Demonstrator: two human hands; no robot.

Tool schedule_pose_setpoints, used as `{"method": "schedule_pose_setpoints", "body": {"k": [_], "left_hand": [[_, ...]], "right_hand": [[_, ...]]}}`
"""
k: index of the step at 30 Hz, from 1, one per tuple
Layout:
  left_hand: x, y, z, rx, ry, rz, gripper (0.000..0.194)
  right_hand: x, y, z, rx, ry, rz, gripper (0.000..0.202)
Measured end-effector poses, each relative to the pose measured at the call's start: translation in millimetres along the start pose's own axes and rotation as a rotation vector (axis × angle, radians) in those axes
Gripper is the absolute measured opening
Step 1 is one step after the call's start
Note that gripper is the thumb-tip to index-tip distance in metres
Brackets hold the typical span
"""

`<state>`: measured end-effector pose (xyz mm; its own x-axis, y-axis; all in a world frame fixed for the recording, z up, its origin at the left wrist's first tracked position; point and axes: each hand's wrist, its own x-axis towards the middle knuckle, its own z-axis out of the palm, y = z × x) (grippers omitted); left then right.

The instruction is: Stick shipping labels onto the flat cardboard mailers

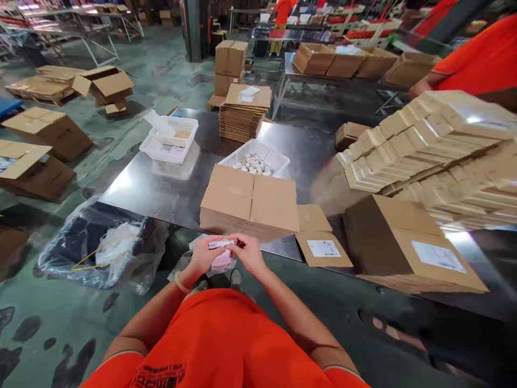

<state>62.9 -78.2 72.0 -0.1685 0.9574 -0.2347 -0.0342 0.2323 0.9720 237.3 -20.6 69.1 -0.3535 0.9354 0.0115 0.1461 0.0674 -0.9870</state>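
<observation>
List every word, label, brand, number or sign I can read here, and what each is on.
No text reads clearly.
White strip between left hand and right hand: marks too small.
Flat carton label: too small.
Carton stack label: blurred.
Shirt print: dark characters, too blurred.

Shirt (234, 339) orange-red, dark lettering; cartons (250, 199) plain brown, white labels (323, 248) with black print; baskets (256, 156) white, perforated; bench (157, 188) silver-grey; floor (133, 323) green, dark-blotched; bin (117, 237) dark blue
</observation>
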Motion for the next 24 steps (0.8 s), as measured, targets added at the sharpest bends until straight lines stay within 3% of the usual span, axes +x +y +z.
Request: {"method": "schedule_pose_setpoints", "body": {"k": [4,7,10,13,16,18,21,22,24], "left_hand": [[11,16,0.6,0.038,0.061,0.006,0.043],[19,25,-0.8,-0.039,0.056,-0.042,0.046],[23,28,-4.9,-0.146,-0.083,-0.137,0.046],[23,28,-6.7,-0.208,-0.19,-0.206,0.051],[25,29,-4.2,-0.223,-0.157,-0.22,0.054],[29,27,-1.7,-0.23,-0.126,-0.206,0.055],[35,10,-2.4,-0.227,-0.101,-0.224,0.056],[36,0,-5.0,-0.208,-0.093,-0.235,0.055],[35,-21,-14.2,-0.141,-0.091,-0.243,0.051]], "right_hand": [[-5,-1,2,-0.191,0.109,-0.343,0.024],[-4,-10,0,-0.308,0.158,-0.458,0.029],[29,-33,-15,-0.331,0.229,-0.403,0.023],[98,-60,-38,-0.315,0.337,-0.293,0.013],[171,-74,-54,-0.383,0.349,-0.202,0.012],[202,-74,-56,-0.489,0.297,-0.114,0.014],[216,-68,-52,-0.678,0.207,0.014,0.004],[215,-67,-51,-0.742,0.211,0.026,0.014],[211,-65,-49,-0.864,0.279,-0.015,0.052]]}}
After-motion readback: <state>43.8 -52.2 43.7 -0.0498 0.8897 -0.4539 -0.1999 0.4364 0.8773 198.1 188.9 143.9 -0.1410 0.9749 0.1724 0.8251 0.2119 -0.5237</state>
